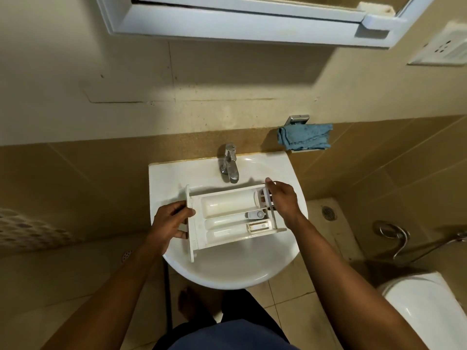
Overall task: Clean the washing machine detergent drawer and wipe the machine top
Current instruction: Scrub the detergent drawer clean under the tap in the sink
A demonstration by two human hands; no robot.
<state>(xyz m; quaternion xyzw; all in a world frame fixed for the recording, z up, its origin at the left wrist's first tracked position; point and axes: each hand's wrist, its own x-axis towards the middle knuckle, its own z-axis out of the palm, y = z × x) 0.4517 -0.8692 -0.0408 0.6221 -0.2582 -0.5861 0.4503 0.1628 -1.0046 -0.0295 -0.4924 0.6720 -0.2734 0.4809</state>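
The detergent drawer [227, 218] is gripped at either end by the left hand [169, 221] and right hand [283, 198] over the sink [161, 178]; the tap [230, 165] likely needs opening next.

- I've got the drawer [227, 218] over the bowl of the sink [161, 178], long side running L to R, front panel at the L end.
- L hand [168, 223] grips the panel end; R hand [283, 198] holds the opposite end, at the back-R corner.
- Tap [229, 164] at the back of the sink, approx centre, just behind the drawer.
- Cloth [304, 136] hangs on a wall rail [298, 120], behind & R of the sink.
- Cabinet [252, 24] on the wall above the tap; socket [442, 50] to its R.
- Toilet [424, 299] R of the sink, nearer me.
- Floor drain [328, 212] on the floor just R of the sink.
- Foot [188, 301] on the floor below the sink's front edge.
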